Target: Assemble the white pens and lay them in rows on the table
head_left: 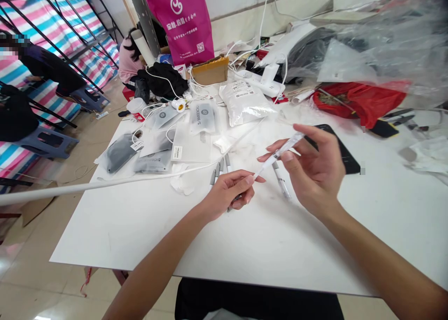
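Both my hands hold one thin white pen-like stick (278, 154) above the white table (147, 226). My left hand (229, 194) pinches its lower tip between thumb and forefinger. My right hand (313, 170) grips its upper end with thumb and fingers. Several grey pens (220, 166) lie on the table just beyond my left hand, and another pen (282, 182) lies under my right hand. A black phone (341, 149) lies flat behind my right hand.
Packaged items in clear bags (157, 145) and a white pouch (245, 103) crowd the far half of the table. A magenta bag (184, 19), a red bag (360, 98), crumpled clear plastic (385, 35) and white cables stand behind. A person sits at far left beside striped bedding (59, 21).
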Tool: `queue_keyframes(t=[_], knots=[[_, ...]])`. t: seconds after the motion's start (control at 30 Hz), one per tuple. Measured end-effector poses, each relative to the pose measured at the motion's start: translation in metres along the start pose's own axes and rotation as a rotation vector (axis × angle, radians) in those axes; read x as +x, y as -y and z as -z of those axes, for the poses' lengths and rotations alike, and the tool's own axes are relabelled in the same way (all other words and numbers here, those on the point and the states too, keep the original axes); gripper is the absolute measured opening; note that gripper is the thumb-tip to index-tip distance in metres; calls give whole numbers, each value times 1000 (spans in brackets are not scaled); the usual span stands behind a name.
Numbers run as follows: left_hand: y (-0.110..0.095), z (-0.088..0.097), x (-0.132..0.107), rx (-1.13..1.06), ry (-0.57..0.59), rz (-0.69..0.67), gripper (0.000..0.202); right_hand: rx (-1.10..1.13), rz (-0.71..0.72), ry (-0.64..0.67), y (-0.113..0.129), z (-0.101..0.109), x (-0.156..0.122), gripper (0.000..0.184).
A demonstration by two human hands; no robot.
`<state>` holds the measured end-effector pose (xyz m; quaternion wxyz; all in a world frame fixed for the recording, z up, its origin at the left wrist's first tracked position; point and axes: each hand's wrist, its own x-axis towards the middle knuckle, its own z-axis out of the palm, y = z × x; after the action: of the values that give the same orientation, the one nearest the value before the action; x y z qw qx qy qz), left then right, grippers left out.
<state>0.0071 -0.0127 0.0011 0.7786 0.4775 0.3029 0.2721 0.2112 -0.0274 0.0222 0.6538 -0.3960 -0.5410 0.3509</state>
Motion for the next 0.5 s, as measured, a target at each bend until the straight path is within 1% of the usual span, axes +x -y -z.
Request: queue_keyframes(t=[0.13,0.2,0.27,0.3,0.37,0.43,0.5], knots=[[0,1,0,-18,-3,-9,40,149,-63,-80,0,3,9,37],[1,2,1,-25,-12,-14,38,231,-118,-94,-2,5,13,37],[1,2,1,-30,-25,-19,38,318,-186,-77,-6,6,16,35],[1,1,1,-32,-34,-21,38,348,-230,-47,-7,6,16,31],[0,1,1,-33,-56,-19,39,333,-321,68,-10,6,13,22],[-2,1,1,-30,-85,-16,40,202,-366,215,-10,4,7,21],[-3,0,1,-21,-107,-10,40,28,-350,313,-11,3,1,27]])
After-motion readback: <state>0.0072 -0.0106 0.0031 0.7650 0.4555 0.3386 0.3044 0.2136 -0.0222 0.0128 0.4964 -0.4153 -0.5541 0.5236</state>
